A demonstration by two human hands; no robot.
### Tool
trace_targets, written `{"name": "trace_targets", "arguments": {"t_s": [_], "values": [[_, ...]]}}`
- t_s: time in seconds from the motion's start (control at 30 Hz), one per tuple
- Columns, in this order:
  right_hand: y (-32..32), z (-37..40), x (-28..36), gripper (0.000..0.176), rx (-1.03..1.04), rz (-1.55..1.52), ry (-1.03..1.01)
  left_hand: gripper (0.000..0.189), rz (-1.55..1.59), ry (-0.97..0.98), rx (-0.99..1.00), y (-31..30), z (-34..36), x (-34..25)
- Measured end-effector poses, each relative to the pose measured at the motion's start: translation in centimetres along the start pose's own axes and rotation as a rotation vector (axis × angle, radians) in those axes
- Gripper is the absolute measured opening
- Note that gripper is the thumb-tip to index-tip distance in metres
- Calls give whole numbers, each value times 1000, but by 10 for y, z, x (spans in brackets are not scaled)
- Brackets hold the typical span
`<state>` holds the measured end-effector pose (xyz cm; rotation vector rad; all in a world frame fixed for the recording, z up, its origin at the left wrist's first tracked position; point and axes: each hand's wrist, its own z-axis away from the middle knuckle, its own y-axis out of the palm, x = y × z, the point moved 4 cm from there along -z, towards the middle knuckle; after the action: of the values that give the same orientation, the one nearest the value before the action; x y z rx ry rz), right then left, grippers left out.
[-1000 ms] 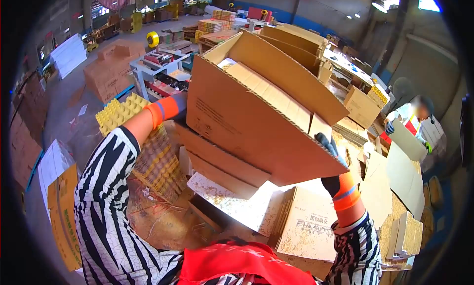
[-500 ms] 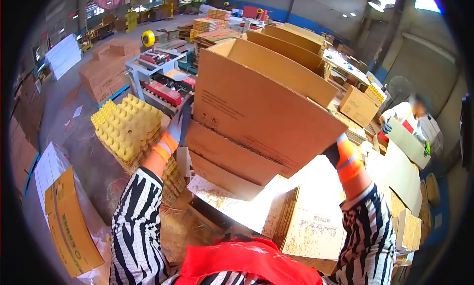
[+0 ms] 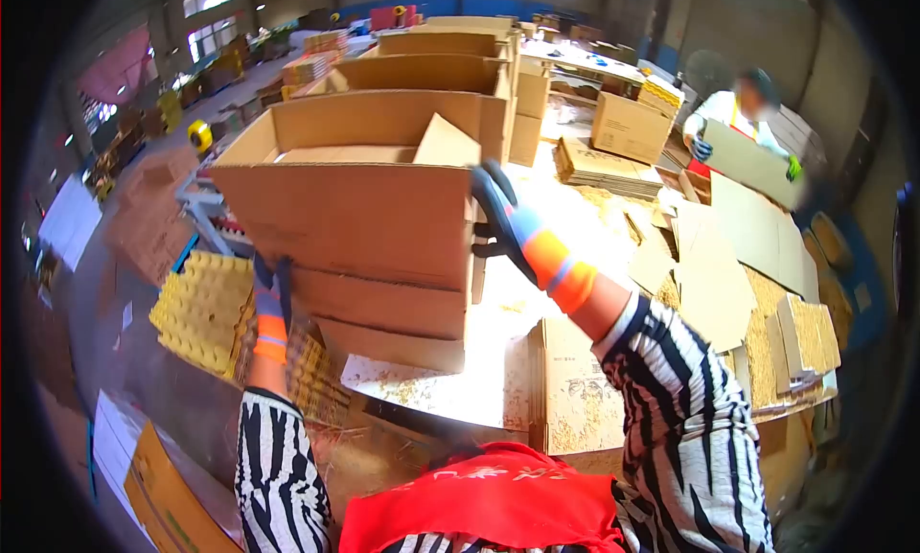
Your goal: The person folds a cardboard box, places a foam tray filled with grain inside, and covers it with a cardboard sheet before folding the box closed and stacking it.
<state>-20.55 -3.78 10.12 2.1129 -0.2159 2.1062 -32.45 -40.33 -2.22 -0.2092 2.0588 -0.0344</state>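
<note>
An open-topped cardboard box [image 3: 355, 222] stands before me, its lower flaps hanging toward the white tabletop [image 3: 407, 385]. My left hand [image 3: 272, 289], in a dark glove with an orange cuff, is closed at the box's lower left edge. Some of its fingers are hard to make out. At the right edge, my right hand [image 3: 506, 222], in a matching glove, has its fingers spread apart. Its fingertips touch the side near the upper corner. Behind this box, more open boxes [image 3: 422, 74] stand in a row.
Yellow egg trays [image 3: 201, 304] are stacked at left. Flat cartons [image 3: 580, 390] and loose bits lie on the table at right. A folded carton stack [image 3: 604, 174] sits farther back. Across the table, a person [image 3: 743, 122] holds a grey board [image 3: 752, 165].
The view has turned right. The box has come down and squared up with the row behind it. My right hand has shifted from its lower right corner to the upper right edge, fingers spreading.
</note>
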Motion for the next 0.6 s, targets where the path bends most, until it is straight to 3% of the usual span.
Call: {"name": "trace_targets", "arguments": {"t_s": [0.07,0.1,0.13,0.17,0.2,0.23,0.27,0.37,0.47,0.6], "values": [[-14,27,-23,74,39,-235,13,59,403,-83,54,-16,-7,72],[-27,27,-60,76,40,-213,-31,65,416,-246,-38,-10,13,65],[-35,27,-106,84,55,-78,-45,69,440,-393,109,-14,31,107],[-36,35,-147,98,81,-70,91,74,521,-501,117,-15,57,169],[-29,31,-209,109,104,156,67,79,599,-614,128,-13,73,212],[-18,51,-212,114,220,95,81,81,622,-649,87,-2,81,199],[-8,54,-238,117,214,276,130,85,587,-669,72,10,95,192],[22,53,-264,114,126,213,-7,100,110,-455,221,11,108,207],[19,51,-269,108,32,91,21,117,-566,141,385,12,104,220],[-10,38,-248,99,10,170,50,103,-82,-414,222,41,87,220]]}}
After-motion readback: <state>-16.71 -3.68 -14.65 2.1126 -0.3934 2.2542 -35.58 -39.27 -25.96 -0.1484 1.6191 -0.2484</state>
